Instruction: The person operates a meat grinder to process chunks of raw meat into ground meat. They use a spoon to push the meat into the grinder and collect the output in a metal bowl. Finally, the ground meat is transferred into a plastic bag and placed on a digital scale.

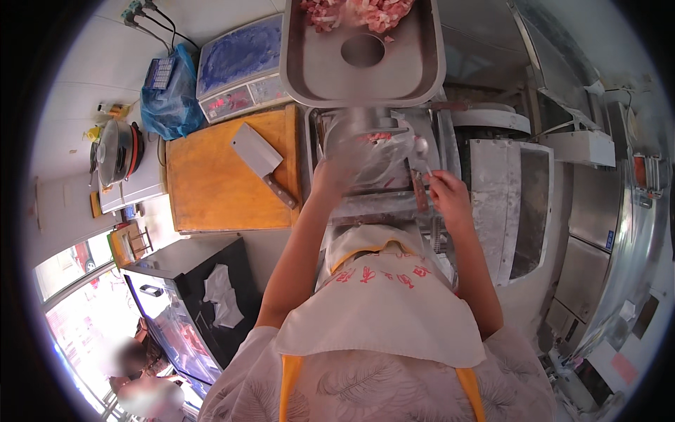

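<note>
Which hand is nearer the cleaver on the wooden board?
The left hand, blurred; the right hand is farther from the cleaver, holding a metal spoon.

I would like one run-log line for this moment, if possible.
left hand: blurred, at plastic bag | right hand: holds spoon | cleaver: on board | meat: in metal tray
</note>
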Available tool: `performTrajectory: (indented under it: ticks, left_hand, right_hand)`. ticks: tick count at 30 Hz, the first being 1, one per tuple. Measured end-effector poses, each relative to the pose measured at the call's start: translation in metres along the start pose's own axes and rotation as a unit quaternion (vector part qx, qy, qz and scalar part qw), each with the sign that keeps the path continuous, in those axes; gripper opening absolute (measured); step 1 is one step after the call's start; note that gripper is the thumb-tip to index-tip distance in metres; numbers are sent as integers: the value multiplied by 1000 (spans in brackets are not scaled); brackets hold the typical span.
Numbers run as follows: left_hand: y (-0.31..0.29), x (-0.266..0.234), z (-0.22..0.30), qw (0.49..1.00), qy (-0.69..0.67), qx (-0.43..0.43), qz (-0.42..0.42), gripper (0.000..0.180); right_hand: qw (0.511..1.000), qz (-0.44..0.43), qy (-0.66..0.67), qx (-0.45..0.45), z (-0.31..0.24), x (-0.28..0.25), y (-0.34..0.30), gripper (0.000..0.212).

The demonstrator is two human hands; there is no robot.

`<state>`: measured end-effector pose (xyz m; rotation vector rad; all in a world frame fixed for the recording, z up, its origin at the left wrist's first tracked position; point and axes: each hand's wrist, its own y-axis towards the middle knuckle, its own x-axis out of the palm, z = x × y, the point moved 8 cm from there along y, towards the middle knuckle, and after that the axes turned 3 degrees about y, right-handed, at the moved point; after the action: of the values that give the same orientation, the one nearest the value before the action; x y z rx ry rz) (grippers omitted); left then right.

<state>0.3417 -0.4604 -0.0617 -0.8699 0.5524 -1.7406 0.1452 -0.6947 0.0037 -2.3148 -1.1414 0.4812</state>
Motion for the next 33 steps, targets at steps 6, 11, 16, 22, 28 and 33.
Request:
performTrajectory:
  ticks: [6, 11, 16, 22, 28, 33]
  left_hand:
    - [32, -6, -19, 975, 123, 154, -99, 31]
    - [30, 3, -34, 990, -135, -42, -12, 35]
    - [36, 11, -32, 992, -117, -48, -11, 39]
    - [45, 1, -41, 989, -132, -56, -26, 31]
    - [27, 19, -25, 991, -116, -51, -45, 26]
    - [33, 13, -33, 996, -64, -53, -35, 51]
  right_hand:
    - [889, 103, -309, -322, -55, 31, -24, 17]
    - [849, 133, -406, -311, -62, 41, -22, 17]
    - [826, 210, -401, -336, -69, 28, -27, 18]
    - [830, 223, -336, -385, -78, 11, -45, 21]
    - [803, 148, -455, -354, -55, 47, -23, 22]
    - [802, 116, -473, -345, -58, 64, -22, 21]
